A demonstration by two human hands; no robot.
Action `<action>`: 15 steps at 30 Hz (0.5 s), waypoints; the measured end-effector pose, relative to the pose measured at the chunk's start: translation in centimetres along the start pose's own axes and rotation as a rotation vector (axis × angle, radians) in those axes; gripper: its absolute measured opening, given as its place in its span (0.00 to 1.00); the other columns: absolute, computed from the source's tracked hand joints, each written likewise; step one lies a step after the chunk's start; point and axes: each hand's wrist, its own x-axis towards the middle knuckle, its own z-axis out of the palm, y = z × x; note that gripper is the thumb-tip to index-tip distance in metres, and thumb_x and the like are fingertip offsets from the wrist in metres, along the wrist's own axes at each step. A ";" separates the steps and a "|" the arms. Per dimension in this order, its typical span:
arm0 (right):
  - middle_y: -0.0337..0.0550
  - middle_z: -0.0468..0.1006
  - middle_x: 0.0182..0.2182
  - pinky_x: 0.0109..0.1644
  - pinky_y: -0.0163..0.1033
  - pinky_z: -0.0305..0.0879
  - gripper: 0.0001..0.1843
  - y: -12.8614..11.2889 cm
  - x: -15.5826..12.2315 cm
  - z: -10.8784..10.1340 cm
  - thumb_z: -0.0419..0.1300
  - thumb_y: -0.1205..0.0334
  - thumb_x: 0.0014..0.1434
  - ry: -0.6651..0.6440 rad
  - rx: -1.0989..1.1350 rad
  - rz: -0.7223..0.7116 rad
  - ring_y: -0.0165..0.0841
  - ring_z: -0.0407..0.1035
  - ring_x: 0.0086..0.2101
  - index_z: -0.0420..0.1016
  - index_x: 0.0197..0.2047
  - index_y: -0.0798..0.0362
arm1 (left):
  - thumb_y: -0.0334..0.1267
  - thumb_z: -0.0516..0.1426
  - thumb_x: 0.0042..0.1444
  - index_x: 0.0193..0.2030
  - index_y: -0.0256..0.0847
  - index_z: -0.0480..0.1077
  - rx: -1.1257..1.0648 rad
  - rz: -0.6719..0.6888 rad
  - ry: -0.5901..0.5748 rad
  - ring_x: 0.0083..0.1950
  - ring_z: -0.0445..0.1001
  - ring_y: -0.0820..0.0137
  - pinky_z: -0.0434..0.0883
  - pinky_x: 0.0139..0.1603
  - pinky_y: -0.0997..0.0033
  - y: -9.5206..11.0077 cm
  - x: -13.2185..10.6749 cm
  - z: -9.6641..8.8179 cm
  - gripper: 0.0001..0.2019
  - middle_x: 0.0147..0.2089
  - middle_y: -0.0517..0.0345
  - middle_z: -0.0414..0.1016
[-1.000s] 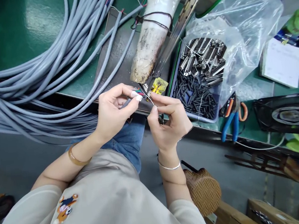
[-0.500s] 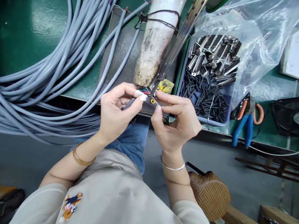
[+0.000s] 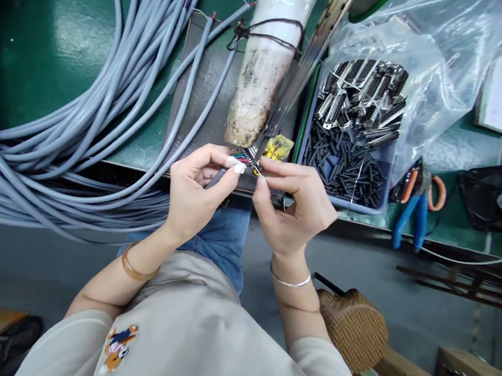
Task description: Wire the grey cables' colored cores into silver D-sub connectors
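My left hand (image 3: 194, 185) pinches the end of a grey cable (image 3: 216, 178) whose stripped coloured wires (image 3: 241, 153) fan out at its tip. My right hand (image 3: 295, 204) is closed in a pinch just right of those wires, fingertips on a thin wire or small part I cannot make out. Both hands meet at the bench's front edge, directly below the tip of a plastic-wrapped, stained white cylinder (image 3: 261, 73). A small yellow piece (image 3: 277, 146) lies just beyond my right fingertips.
Several grey cables (image 3: 48, 137) loop over the green bench (image 3: 39, 49) at left. A blue tray (image 3: 347, 160) holds black tubing pieces and metal connectors, under a clear plastic bag (image 3: 433, 43). Blue-and-orange-handled pliers (image 3: 412, 207) lie at right. A woven stool (image 3: 354, 326) stands below.
The view has shifted a little, moving things in frame. My right fingers have closed in against the wire ends by my left hand. The left hand's grip is unchanged.
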 end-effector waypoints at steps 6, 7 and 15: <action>0.41 0.86 0.41 0.45 0.43 0.81 0.05 -0.3 0.5 0.0 0.65 0.69 0.63 0.040 -0.005 -0.020 0.34 0.82 0.40 0.77 0.40 0.48 | 0.41 0.69 0.53 0.30 0.39 0.74 -0.014 0.044 0.007 0.22 0.67 0.82 0.65 0.20 0.80 0.0 0.0 0.1 0.11 0.33 0.60 0.74; 0.40 0.86 0.41 0.45 0.43 0.81 0.06 -0.3 0.6 0.0 0.66 0.69 0.63 0.039 -0.009 -0.026 0.34 0.82 0.40 0.78 0.42 0.48 | 0.42 0.69 0.53 0.30 0.39 0.74 -0.012 0.042 0.006 0.23 0.67 0.82 0.65 0.20 0.80 0.0 0.0 0.1 0.11 0.33 0.60 0.74; 0.41 0.86 0.43 0.45 0.39 0.80 0.06 -0.3 0.2 0.1 0.65 0.68 0.63 0.038 -0.083 -0.089 0.33 0.82 0.39 0.78 0.42 0.47 | 0.42 0.69 0.53 0.30 0.39 0.74 -0.040 0.045 -0.006 0.23 0.68 0.82 0.66 0.21 0.80 -0.1 0.2 0.0 0.12 0.34 0.59 0.75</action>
